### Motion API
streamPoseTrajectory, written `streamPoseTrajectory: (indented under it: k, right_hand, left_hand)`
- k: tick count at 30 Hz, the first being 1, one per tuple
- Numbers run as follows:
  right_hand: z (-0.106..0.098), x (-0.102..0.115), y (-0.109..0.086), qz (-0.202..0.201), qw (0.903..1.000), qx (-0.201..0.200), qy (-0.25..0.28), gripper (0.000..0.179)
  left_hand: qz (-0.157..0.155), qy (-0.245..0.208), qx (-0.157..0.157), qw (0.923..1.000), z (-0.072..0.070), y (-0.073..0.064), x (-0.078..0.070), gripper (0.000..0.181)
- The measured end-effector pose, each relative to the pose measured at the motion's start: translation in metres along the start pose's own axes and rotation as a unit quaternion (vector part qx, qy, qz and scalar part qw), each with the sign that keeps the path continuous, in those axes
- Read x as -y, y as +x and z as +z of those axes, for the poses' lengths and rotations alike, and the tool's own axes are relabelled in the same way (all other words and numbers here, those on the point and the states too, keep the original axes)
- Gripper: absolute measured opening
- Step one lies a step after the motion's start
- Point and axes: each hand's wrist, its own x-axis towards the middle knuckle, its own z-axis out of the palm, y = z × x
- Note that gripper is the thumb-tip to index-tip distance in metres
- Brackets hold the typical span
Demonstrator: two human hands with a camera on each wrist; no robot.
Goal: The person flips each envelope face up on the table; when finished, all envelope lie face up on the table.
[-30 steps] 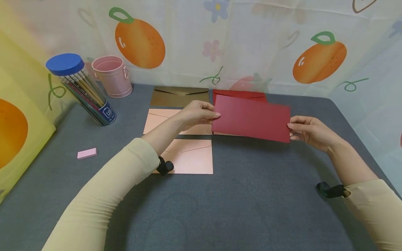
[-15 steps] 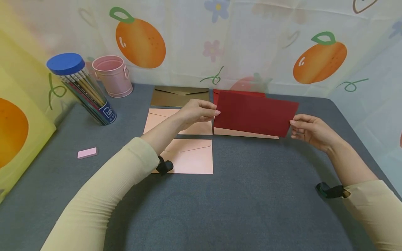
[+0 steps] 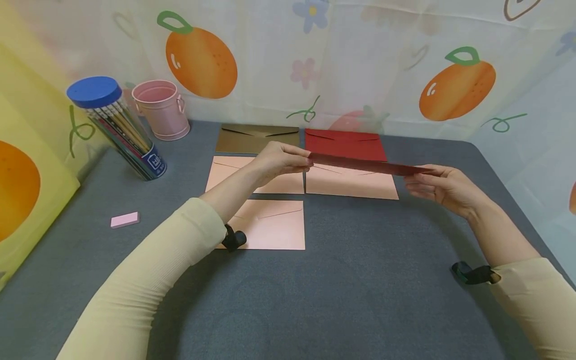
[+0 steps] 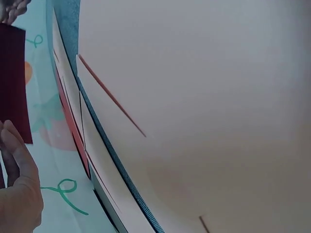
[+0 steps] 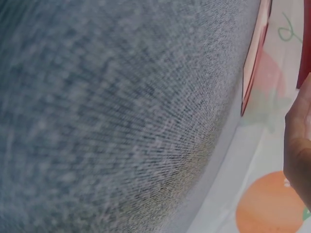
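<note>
Both hands hold a dark red envelope (image 3: 360,163) in the air, seen almost edge-on in the head view. My left hand (image 3: 281,162) pinches its left end, and my right hand (image 3: 443,187) pinches its right end. Below it on the table lie a pink envelope (image 3: 351,184) and, behind that, a bright red envelope (image 3: 344,141). Under the left hand and forearm are two more pink envelopes, one in the middle row (image 3: 229,167) and one nearer (image 3: 283,227). A brown-gold envelope (image 3: 258,140) lies at the back. In the left wrist view, the raised envelope (image 4: 13,82) shows its dark face.
At the back left stand a pencil jar (image 3: 119,130) with a blue lid, leaning, and a pink bucket (image 3: 162,110). A small pink eraser (image 3: 125,220) lies on the left of the grey table (image 3: 360,290). A fruit-printed curtain (image 3: 279,60) hangs behind the table.
The raised dark red envelope has tilted from showing its broad face to nearly edge-on, uncovering the bright red and pink envelopes beneath. Both hands keep hold of it and have shifted little.
</note>
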Motion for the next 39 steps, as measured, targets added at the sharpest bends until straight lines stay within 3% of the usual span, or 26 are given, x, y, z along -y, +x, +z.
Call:
streamPoseTrajectory:
  k: [9, 15, 21, 24, 29, 32, 35, 39]
  right_hand:
    - [0.004, 0.002, 0.001, 0.028, 0.9971, -0.038, -0.06, 0.035]
    - [0.003, 0.0, 0.001, 0.029, 0.9965, -0.04, -0.067, 0.033]
    - [-0.001, -0.003, 0.0, 0.049, 0.9892, -0.061, -0.124, 0.019]
    - [-0.002, -0.001, -0.001, 0.064, 0.9839, -0.052, -0.159, 0.036]
    - [-0.004, 0.001, -0.004, 0.093, 0.9767, 0.003, -0.194, 0.065]
    - [-0.004, 0.002, -0.005, 0.103, 0.9723, 0.032, -0.207, 0.062]
    - [-0.004, 0.002, -0.005, 0.116, 0.967, 0.034, -0.224, 0.054]
    - [-0.005, 0.001, -0.007, 0.151, 0.958, 0.019, -0.243, 0.046]
  left_hand:
    - [-0.023, -0.002, -0.015, 0.9996, 0.002, 0.0, 0.002, 0.029]
    - [-0.027, 0.036, 0.0, 0.999, 0.005, 0.002, 0.007, 0.018]
    - [-0.034, 0.092, 0.054, 0.9937, 0.007, 0.0, 0.007, 0.052]
    - [-0.039, 0.125, 0.081, 0.9881, 0.009, -0.001, 0.008, 0.062]
    - [-0.042, 0.157, 0.104, 0.9812, 0.011, -0.001, 0.013, 0.05]
    - [-0.04, 0.16, 0.108, 0.9803, 0.013, -0.001, 0.017, 0.042]
    - [-0.035, 0.173, 0.111, 0.9779, 0.015, 0.0, 0.021, 0.038]
    - [-0.012, 0.229, 0.122, 0.9656, 0.017, 0.001, 0.026, 0.033]
